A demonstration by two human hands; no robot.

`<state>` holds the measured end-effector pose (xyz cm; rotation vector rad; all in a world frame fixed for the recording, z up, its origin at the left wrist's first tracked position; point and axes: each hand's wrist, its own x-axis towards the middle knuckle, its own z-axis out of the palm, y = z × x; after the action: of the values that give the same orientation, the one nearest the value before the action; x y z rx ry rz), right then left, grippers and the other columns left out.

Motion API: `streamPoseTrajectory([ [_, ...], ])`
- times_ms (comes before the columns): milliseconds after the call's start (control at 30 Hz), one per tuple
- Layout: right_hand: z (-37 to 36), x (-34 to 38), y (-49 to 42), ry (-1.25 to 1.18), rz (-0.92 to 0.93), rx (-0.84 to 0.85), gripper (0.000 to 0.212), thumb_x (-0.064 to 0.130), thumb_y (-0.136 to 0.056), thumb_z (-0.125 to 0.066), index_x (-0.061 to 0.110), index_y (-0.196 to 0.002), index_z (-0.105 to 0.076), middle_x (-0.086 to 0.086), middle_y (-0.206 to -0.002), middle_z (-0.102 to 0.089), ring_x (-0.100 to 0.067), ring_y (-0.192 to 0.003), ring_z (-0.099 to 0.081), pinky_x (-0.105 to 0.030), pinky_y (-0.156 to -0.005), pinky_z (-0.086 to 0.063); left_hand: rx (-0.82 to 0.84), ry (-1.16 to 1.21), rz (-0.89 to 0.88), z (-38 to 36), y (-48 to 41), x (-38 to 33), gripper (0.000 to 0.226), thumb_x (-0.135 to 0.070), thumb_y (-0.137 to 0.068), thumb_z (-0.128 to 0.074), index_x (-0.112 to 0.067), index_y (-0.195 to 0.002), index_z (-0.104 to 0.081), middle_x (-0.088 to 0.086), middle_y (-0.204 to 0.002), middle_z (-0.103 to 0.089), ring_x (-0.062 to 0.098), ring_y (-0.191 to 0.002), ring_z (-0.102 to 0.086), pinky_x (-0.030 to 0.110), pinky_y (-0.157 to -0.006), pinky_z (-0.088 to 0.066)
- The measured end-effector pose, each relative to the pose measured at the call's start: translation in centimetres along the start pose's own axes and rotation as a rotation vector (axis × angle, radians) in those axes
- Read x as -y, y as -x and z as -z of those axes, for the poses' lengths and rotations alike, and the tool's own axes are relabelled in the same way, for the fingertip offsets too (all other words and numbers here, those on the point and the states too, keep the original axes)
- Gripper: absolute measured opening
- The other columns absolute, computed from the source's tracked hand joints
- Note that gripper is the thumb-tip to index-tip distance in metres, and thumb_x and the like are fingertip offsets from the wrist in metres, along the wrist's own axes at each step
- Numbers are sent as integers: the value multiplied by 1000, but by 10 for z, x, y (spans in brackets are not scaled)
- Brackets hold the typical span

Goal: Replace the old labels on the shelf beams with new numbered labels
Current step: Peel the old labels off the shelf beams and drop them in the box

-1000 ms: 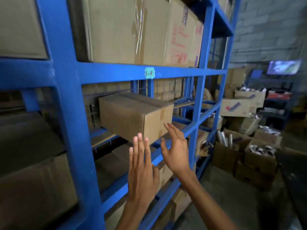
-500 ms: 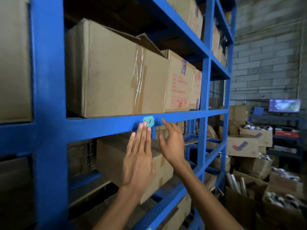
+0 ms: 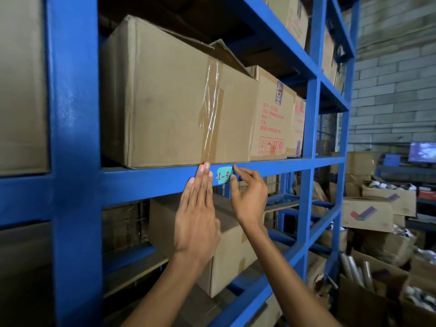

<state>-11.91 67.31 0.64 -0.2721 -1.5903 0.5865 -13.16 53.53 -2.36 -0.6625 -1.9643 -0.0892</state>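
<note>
A: Compared with half a second earlier, both hands are found higher and closer to the beam (image 3: 151, 182). The left hand (image 3: 197, 213) is now laid on the beam itself, and the label (image 3: 224, 175) is reached by the right hand (image 3: 249, 197).

B: Where is the label seen?

A: It is stuck on the front of the blue beam, between the two hands. It is green, and "1-3" is written on it in red. A large box (image 3: 169, 102) is placed on the shelf just above it.

B: How is the left hand held?

A: It is flat, with the fingers straight and pressed together. The fingertips are put against the beam just left of the label. Nothing is held in it.

B: And the right hand?

A: The right edge of the label is touched by the thumb and the index finger, one below and one above. Whether the edge is really pinched cannot be told. The other fingers are curled loosely.

B: What is seen under the beam?

A: A smaller box (image 3: 233, 251) is seen on the lower shelf, partly covered by the hands. More boxes (image 3: 368, 213) are piled on the floor at the right.
</note>
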Motion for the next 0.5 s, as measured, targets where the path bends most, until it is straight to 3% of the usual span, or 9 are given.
streamPoseTrajectory([
  [167,-2,6,-2,1,-19,-31,25,22,-92,-71,15,-115,-76,-2,-107,-72,-13,-93,-69,-32,-88,-57,-5,-75,-11,-1,2,0,95,-43,-101,-32,11,-150,30,28,-159,40,37,-151,34,46,-125,18],
  [267,-2,6,-7,8,-50,-27,21,25,-89,-74,17,-108,-77,1,-101,-73,-4,-81,-65,-5,-77,-44,-7,-105,-16,0,3,2,94,-41,-102,-32,10,-151,28,29,-159,40,37,-151,33,47,-122,21],
  [333,-3,6,-10,13,-48,-27,15,23,-88,-75,16,-101,-77,1,-95,-74,2,-73,-62,5,-72,-37,-13,-130,-22,-1,2,3,93,-41,-101,-32,10,-151,27,29,-159,40,37,-152,33,47,-121,22],
  [500,-4,4,-15,23,-23,2,3,23,-89,-72,21,-91,-74,4,-93,-72,-1,-72,-67,-5,-66,-50,-18,-156,-26,-4,2,4,92,-41,-102,-32,10,-152,25,30,-160,37,37,-153,30,46,-125,18],
])
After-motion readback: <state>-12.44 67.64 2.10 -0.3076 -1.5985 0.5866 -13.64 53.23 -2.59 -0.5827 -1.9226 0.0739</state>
